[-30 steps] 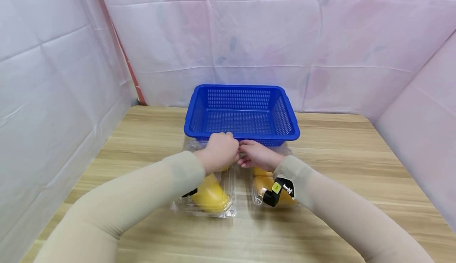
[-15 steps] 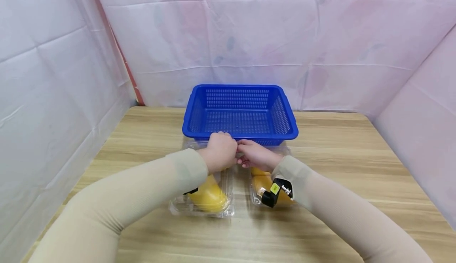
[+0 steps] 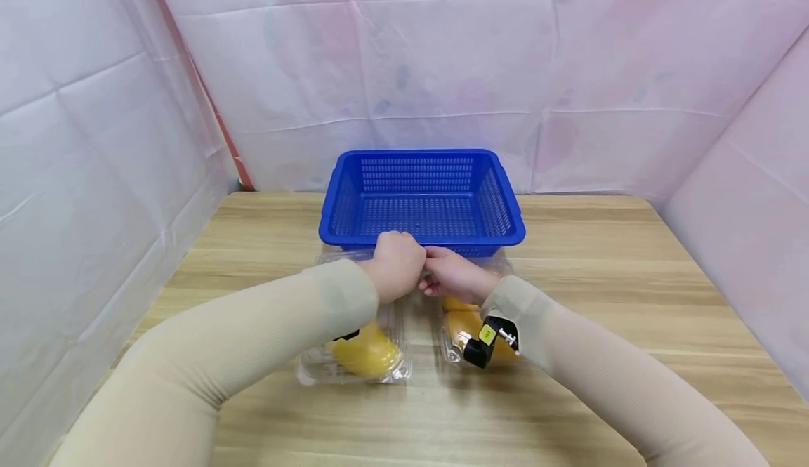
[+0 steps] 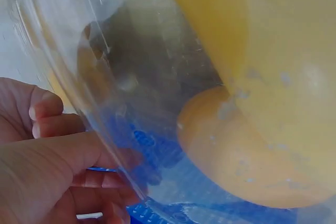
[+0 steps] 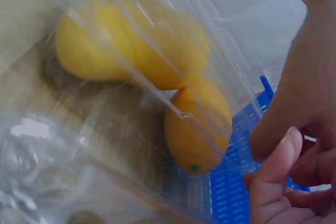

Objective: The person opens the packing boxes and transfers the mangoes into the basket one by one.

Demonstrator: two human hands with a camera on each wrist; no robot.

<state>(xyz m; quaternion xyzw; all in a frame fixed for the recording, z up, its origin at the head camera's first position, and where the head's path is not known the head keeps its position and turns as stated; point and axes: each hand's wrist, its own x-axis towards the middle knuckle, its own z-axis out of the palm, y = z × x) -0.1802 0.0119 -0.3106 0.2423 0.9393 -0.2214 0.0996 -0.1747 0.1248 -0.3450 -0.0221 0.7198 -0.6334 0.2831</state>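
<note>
Two clear plastic boxes with yellow and orange fruit inside lie side by side. My left hand (image 3: 398,267) grips the far inner edge of the left box (image 3: 401,370); its thumb passes behind the rim (image 4: 113,158). Beside it, my right hand (image 3: 458,275) reaches over the right box (image 3: 450,351), fingers bent against the left hand. Its fingertips are partly hidden there, and I cannot tell whether they pinch the rim. In the right wrist view, a long yellow fruit (image 5: 97,38) and a round orange fruit (image 5: 197,124) with a green spot show through the plastic.
Just beyond the hands stands a blue perforated basket (image 3: 517,235), its front rim close to the boxes. The wooden table (image 3: 607,298) is bounded by pale cloth walls (image 3: 442,53) at the back and sides. A black wrist camera (image 3: 478,352) hangs over the right box.
The left hand and forearm have shifted slightly right, with the wrist turning a little toward the right hand. The right hand stays beside it. The whole view has drifted slightly.
</note>
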